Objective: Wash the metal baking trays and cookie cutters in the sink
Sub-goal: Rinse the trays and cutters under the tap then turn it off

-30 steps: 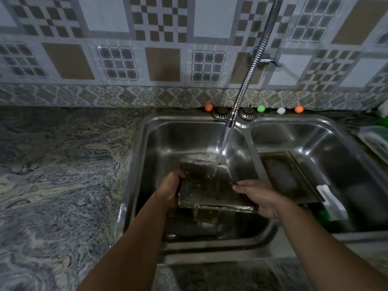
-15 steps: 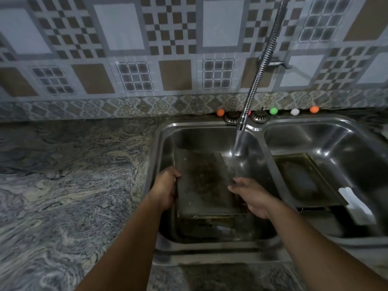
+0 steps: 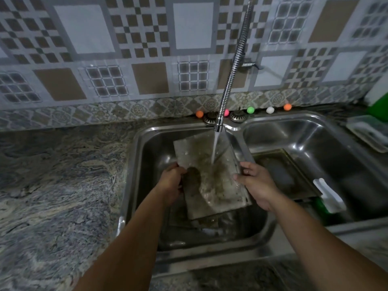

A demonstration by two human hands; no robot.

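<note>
A grimy metal baking tray [image 3: 210, 175] is held tilted over the left basin of the steel double sink [image 3: 147, 131], its far edge raised toward the tap. Water from the flexible spring faucet [image 3: 233, 66] runs onto its upper right part. My left hand [image 3: 171, 181] grips the tray's left edge and my right hand [image 3: 255, 181] grips its right edge. A second dark baking tray [image 3: 283, 175] lies in the right basin. More metal pieces lie dim and unclear under the held tray.
A white and green object [image 3: 329, 196] sits in the right basin. Small coloured balls [image 3: 250, 110] line the ledge behind the sink beside two round strainers [image 3: 237, 116]. A marbled stone counter [image 3: 58, 185] spreads left. A clear tray [image 3: 369, 131] and green container [image 3: 378, 103] stand at right.
The tray went from lying nearly flat low in the basin to tilted up with its far edge raised under the stream. Both hands kept hold of its edges. The camera view shifted left.
</note>
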